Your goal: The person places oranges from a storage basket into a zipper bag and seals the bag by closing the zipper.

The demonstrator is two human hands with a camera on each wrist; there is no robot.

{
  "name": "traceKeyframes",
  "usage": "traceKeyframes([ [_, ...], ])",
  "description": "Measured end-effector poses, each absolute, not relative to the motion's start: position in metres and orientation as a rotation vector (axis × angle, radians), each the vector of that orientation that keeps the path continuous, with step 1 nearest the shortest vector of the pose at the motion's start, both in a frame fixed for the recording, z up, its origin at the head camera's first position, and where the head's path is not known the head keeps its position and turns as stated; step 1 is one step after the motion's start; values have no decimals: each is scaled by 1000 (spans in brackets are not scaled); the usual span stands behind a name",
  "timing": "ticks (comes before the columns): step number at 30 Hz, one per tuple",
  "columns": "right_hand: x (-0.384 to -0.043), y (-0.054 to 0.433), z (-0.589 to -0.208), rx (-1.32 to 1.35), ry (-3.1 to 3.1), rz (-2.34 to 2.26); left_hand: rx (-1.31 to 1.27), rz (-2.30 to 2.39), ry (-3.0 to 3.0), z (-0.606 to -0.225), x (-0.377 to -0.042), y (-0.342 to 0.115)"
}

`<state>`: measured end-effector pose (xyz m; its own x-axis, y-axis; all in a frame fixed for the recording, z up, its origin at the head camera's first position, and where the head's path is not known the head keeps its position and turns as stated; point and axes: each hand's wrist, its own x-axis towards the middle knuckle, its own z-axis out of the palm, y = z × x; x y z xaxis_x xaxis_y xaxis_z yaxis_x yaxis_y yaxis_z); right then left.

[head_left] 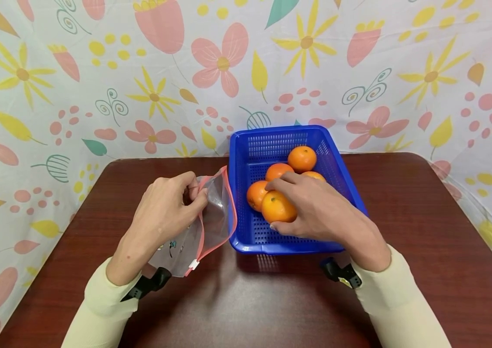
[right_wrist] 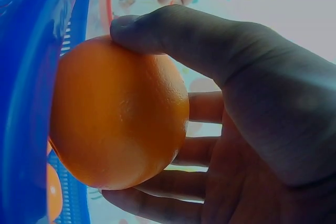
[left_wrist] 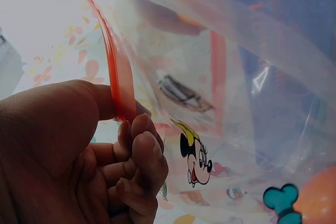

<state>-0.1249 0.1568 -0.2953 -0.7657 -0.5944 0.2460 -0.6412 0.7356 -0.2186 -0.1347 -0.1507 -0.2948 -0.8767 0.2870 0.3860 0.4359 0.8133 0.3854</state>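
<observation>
My left hand (head_left: 161, 210) pinches the coral-red zip edge of a clear plastic bag (head_left: 218, 210), whose mouth gapes toward the basket. In the left wrist view, thumb and fingers meet on that red strip (left_wrist: 116, 72), and cartoon prints show on the bag. My right hand (head_left: 322, 210) reaches into a blue basket (head_left: 267, 249) and grips an orange (head_left: 279, 208). Its thumb and fingers spread around the fruit (right_wrist: 121, 114) in the right wrist view. A round orange shape (left_wrist: 320, 198) shows low in the left wrist view; I cannot tell whether it is inside the bag.
Several more oranges (head_left: 302, 159) lie in the basket, beside and behind the held one. A white slider (head_left: 193, 264) sits at the near end of the bag's zip. Bag and basket stand side by side on a dark wooden table (head_left: 407, 217), before a flowered cloth (head_left: 246, 63).
</observation>
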Motion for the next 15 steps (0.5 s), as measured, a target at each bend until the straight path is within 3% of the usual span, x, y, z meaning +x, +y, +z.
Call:
traceKeyframes([
  [15,-123,135,-292,1007,-2725,417,-556,-678,-2692,-295,-135,-151],
])
